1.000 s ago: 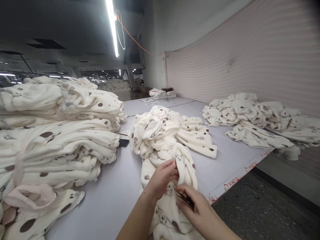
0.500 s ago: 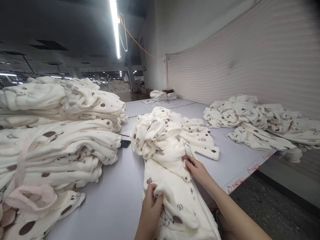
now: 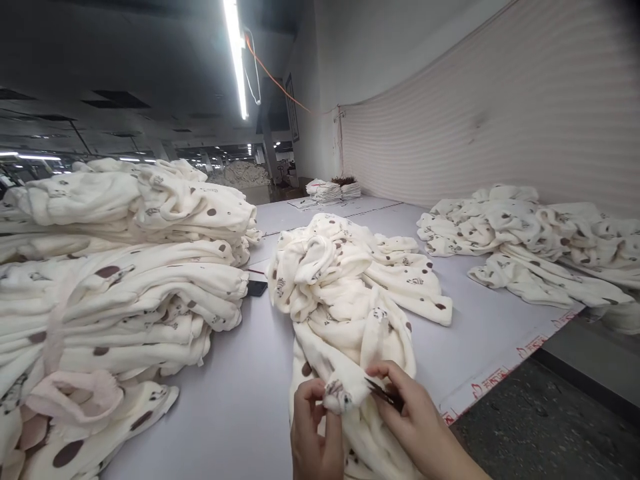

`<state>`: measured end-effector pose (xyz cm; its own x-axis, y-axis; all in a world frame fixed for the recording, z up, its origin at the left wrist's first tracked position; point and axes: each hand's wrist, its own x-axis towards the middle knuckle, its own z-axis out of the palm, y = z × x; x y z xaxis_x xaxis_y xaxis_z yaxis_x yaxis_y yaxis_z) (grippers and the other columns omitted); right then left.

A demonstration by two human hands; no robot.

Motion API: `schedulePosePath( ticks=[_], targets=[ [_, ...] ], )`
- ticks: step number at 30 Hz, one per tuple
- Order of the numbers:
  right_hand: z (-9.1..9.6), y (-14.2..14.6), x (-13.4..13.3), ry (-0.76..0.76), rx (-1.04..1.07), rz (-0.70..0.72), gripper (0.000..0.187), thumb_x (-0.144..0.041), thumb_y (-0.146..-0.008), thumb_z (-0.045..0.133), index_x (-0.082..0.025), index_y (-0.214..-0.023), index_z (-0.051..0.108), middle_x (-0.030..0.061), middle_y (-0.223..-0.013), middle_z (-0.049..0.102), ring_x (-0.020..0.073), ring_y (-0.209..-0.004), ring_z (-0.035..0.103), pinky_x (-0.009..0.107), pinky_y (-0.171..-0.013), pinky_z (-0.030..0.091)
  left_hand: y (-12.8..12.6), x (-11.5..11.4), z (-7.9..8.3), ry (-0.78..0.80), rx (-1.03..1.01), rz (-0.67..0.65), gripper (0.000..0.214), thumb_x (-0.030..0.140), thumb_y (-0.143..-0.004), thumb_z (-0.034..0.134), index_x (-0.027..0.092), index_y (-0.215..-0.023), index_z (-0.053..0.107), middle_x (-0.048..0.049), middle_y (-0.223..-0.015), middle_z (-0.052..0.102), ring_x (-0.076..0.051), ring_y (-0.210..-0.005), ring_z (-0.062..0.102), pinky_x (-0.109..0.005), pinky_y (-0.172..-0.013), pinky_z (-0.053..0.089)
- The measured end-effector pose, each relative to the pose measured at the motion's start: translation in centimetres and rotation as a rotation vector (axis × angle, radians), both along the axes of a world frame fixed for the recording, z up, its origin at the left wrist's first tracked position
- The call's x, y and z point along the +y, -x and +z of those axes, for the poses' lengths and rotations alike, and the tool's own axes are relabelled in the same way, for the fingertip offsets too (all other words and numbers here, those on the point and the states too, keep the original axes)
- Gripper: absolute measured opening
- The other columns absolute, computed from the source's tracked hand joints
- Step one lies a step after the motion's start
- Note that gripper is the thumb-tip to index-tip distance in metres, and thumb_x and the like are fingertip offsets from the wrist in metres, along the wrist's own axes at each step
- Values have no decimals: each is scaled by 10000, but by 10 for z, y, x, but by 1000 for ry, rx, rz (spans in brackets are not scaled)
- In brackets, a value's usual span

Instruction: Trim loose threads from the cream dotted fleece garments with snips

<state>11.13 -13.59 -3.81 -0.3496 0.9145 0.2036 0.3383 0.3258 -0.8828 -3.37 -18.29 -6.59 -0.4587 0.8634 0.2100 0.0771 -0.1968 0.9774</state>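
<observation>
A cream fleece garment [image 3: 345, 333] printed with brown dots and small figures lies bunched on the table before me. My left hand [image 3: 316, 423] pinches a gathered end of it between thumb and fingers. Close by on the right, my right hand [image 3: 407, 407] is closed around dark thread snips [image 3: 385, 395]. Their narrow tips point left, against or just beside the raised cloth; exact contact is not clear. The fingers partly hide the handles.
Tall stacks of similar garments [image 3: 150, 287] fill the left side, one bundle tied with a pale pink strip [image 3: 57, 333]. A loose garment heap [image 3: 505, 230] lies at right. A dark flat object [image 3: 257, 289] rests beside the left stack. Folded white pieces [image 3: 324, 191] sit at the far end.
My left hand has lifted a gathered end of the garment. My right hand with the snips has come down and nearer to the left hand. The view has shifted slightly.
</observation>
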Motion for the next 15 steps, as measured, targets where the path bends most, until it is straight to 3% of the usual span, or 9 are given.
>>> schedulePosePath(
  ticks=[3, 6, 8, 10, 12, 15],
  targets=[
    [11, -12, -1, -67, -144, 48, 255, -106, -777, 472, -244, -973, 558, 17, -968, 593, 180, -853, 579, 291, -757, 458, -1, -2, -6, -119, 12, 21, 180, 383, -850, 510, 231, -944, 495, -59, -1042, 563, -162, -851, 604, -245, -733, 493],
    [21, -17, -8, -63, -215, 95, 243, -224, -810, 546, -275, -1047, 563, 27, -1060, 560, 192, -951, 583, 290, -804, 472, -1, -3, -9, -182, 78, 31, 178, 336, -860, 507, 230, -1003, 521, -73, -1072, 574, -186, -963, 584, -261, -797, 478],
    [19, -17, -13, -87, -292, 51, 349, -277, -795, 585, -293, -1140, 533, 34, -1056, 551, 209, -939, 594, 302, -766, 488, 0, -4, -9, -211, 146, 41, 196, 294, -867, 496, 232, -1045, 549, -80, -1102, 578, -202, -1041, 556, -280, -845, 457],
    [13, -15, -15, -140, -360, -23, 335, -216, -794, 537, -279, -1123, 544, 35, -989, 557, 208, -860, 610, 301, -692, 492, 3, -4, -7, -236, 191, 31, 226, 265, -854, 505, 234, -1063, 583, -81, -1106, 586, -222, -1082, 532, -310, -891, 431],
    [6, -12, -11, -210, -345, -72, 339, -118, -770, 462, -253, -1065, 563, 28, -914, 560, 185, -785, 610, 281, -645, 482, 7, -4, -2, -164, 127, -60, 228, 261, -821, 535, 218, -1022, 632, -78, -1057, 621, -235, -1037, 553, -327, -887, 430],
    [-1, -7, 2, -325, -225, -102, 387, -73, -754, 414, -240, -1073, 553, 21, -873, 560, 160, -745, 597, 262, -641, 470, 11, 0, 9, 107, -273, -366, 265, 327, -774, 560, 169, -944, 688, -85, -912, 689, -268, -936, 604, -354, -813, 470]
  ],
)
